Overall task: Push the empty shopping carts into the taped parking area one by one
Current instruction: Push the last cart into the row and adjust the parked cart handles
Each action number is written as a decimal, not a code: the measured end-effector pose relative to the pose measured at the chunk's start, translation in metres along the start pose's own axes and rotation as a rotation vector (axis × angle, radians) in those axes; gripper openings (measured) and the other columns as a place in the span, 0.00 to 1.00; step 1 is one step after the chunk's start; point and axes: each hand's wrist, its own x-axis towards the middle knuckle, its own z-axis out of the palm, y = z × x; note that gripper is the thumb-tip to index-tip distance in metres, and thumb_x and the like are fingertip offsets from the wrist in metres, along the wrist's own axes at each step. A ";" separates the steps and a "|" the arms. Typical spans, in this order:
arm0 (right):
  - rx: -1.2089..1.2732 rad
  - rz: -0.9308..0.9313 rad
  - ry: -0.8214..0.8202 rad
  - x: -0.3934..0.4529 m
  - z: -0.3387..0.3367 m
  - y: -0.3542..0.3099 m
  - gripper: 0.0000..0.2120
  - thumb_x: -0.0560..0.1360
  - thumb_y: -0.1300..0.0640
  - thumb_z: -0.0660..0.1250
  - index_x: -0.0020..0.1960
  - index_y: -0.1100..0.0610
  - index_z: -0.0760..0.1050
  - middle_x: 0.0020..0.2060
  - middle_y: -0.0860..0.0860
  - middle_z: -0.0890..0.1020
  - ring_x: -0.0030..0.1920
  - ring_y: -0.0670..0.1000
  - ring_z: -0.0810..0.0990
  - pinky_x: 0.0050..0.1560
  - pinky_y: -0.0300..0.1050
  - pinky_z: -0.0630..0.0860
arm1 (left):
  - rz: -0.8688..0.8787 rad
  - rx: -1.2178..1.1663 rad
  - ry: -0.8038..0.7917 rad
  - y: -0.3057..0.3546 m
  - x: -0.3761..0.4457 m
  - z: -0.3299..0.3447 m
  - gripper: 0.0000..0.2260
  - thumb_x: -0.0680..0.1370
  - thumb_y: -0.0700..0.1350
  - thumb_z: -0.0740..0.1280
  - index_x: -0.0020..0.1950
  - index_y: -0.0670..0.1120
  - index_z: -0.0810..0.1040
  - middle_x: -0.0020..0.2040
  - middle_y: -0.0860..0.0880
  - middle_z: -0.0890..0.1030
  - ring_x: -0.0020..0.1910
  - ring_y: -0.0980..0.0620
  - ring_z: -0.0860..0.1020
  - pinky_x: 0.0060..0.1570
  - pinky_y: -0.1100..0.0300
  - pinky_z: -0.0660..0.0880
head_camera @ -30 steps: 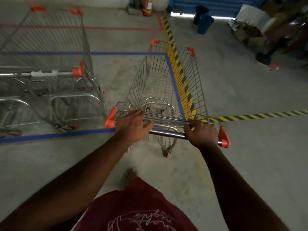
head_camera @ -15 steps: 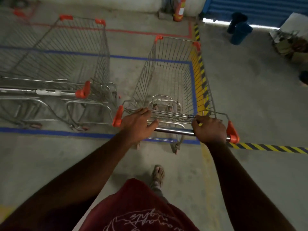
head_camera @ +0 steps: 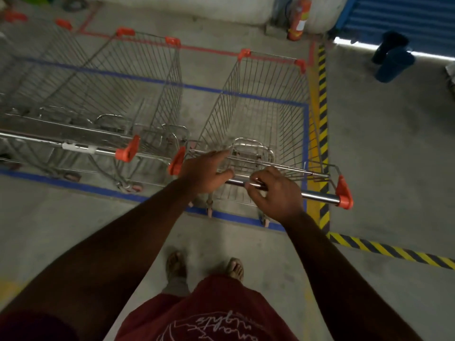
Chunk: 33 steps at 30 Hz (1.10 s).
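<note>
Parked carts: on your left, silver wire shopping carts with orange corner caps point(head_camera: 103, 94) stand side by side inside the blue taped rectangle on the concrete floor point(head_camera: 246, 94); they look done, and their baskets appear empty.
Left hand: your left hand point(head_camera: 204, 173) lies over the left part of the chrome handle bar with orange end caps point(head_camera: 317, 194), fingers stretched forward and loose, not wrapped round it.
Cart in hand: the silver wire shopping cart in front of you point(head_camera: 266, 112) sits with its basket inside the blue tape, just beside the parked ones; its rear wheels are at or on the near tape line, so I judge it nearly home.
Look of it: empty basket, thin wire mesh, child-seat flap folded, orange bumpers at all corners.
Right hand: your right hand point(head_camera: 275, 193) sits on the bar's middle, fingers loosely curled; whether it grips the bar I cannot tell.
Right edge: yellow-and-black hazard tape point(head_camera: 322, 119) runs just beside the cart.
Left to do: settle this cart, then fetch any others; none waiting is in view.
</note>
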 end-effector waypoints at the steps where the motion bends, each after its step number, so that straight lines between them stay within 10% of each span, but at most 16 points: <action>1: 0.000 -0.044 -0.043 0.008 0.004 -0.003 0.17 0.79 0.36 0.66 0.59 0.46 0.81 0.52 0.45 0.83 0.50 0.50 0.85 0.46 0.47 0.81 | 0.001 -0.034 -0.042 -0.002 0.005 -0.005 0.31 0.81 0.63 0.65 0.82 0.56 0.62 0.79 0.49 0.71 0.75 0.46 0.73 0.72 0.50 0.68; 8: -0.038 -0.119 -0.070 0.062 0.041 -0.050 0.22 0.78 0.32 0.62 0.62 0.43 0.83 0.50 0.47 0.88 0.48 0.53 0.87 0.48 0.49 0.82 | 0.058 -0.560 -0.183 -0.030 0.026 -0.035 0.26 0.83 0.52 0.68 0.80 0.49 0.67 0.74 0.52 0.75 0.70 0.55 0.76 0.68 0.74 0.66; 12: -0.007 -0.076 0.002 0.084 0.071 -0.098 0.18 0.78 0.37 0.64 0.53 0.47 0.86 0.47 0.48 0.88 0.46 0.54 0.87 0.45 0.48 0.81 | 0.110 -0.536 0.012 -0.071 0.023 -0.075 0.19 0.82 0.51 0.69 0.73 0.52 0.77 0.68 0.52 0.81 0.60 0.58 0.81 0.64 0.54 0.78; 16: 0.009 -0.009 0.048 0.102 0.103 -0.148 0.18 0.77 0.39 0.64 0.52 0.48 0.86 0.45 0.49 0.88 0.44 0.56 0.86 0.45 0.50 0.80 | 0.028 -0.441 0.196 -0.129 -0.007 -0.099 0.27 0.74 0.62 0.70 0.71 0.55 0.78 0.68 0.54 0.81 0.64 0.56 0.79 0.67 0.55 0.75; 22: -0.040 -0.006 0.179 0.104 0.120 -0.156 0.15 0.77 0.39 0.67 0.44 0.49 0.84 0.38 0.46 0.84 0.35 0.52 0.83 0.34 0.45 0.75 | -0.063 0.061 0.040 -0.212 -0.040 -0.081 0.57 0.61 0.79 0.65 0.83 0.52 0.59 0.83 0.50 0.62 0.83 0.46 0.57 0.80 0.40 0.46; 33: -0.018 0.103 0.197 0.113 0.130 -0.183 0.17 0.78 0.39 0.65 0.43 0.48 0.86 0.36 0.45 0.84 0.34 0.48 0.82 0.33 0.43 0.74 | 0.014 0.065 0.127 -0.233 -0.038 -0.069 0.50 0.67 0.67 0.78 0.81 0.46 0.64 0.80 0.45 0.69 0.79 0.45 0.67 0.75 0.44 0.60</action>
